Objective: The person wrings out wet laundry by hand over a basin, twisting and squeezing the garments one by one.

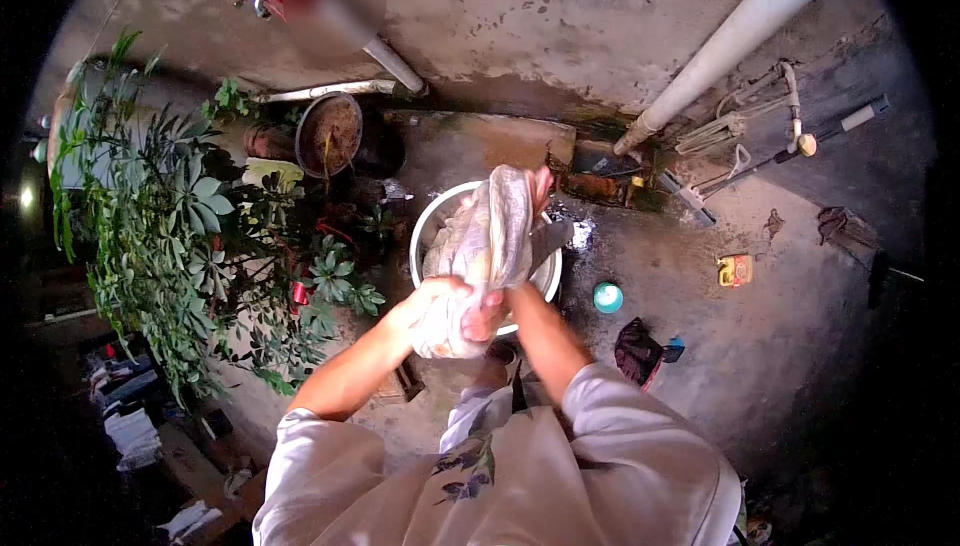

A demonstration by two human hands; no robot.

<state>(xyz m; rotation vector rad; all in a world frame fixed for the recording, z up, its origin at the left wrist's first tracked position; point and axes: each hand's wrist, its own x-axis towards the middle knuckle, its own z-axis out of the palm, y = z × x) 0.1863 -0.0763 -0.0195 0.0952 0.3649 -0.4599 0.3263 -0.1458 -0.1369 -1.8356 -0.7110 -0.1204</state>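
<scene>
A light, patterned cloth (pixel 490 231), bunched and twisted into a thick bundle, is held up in front of me. My left hand (pixel 436 298) is closed around its lower left side. On the lower right side my right hand (pixel 487 316) is closed on the same bundle, its fingers curled and partly hidden by the folds. Beyond the cloth a pinkish bit shows at its upper end. Below the bundle stands a white basin (pixel 421 236), its inside largely covered from view by the cloth and my hands.
Leafy potted plants (pixel 190 216) crowd the left, beside a soil-filled pot (pixel 330 136). To the right on the concrete are a teal cup (pixel 607 297), a yellow container (pixel 735 270) and a dark bag (pixel 637 351). A white pipe (pixel 735 46) runs up the wall.
</scene>
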